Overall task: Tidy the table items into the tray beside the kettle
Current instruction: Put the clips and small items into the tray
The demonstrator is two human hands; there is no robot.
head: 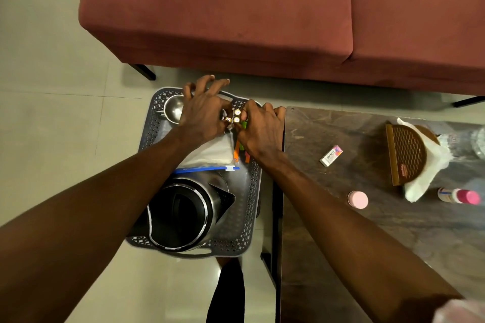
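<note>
A grey perforated tray (253,191) sits left of the dark table (367,231) and holds a black and steel kettle (181,212) at its near end. Both hands are over the tray's far half. My right hand (259,131) is closed around a bundle of coloured pens (237,119), whose gold ends stick up and whose orange and green tips show below the hand. My left hand (203,110) touches the same bundle from the left, fingers spread. A clear zip bag with a blue seal (210,157) lies under my left wrist.
A steel cup (173,107) stands at the tray's far left. On the table lie a small white eraser box (331,156), a pink cap (357,199), a pink-capped bottle (459,196) and a brown napkin holder with tissue (409,152). A red sofa (236,8) lies beyond.
</note>
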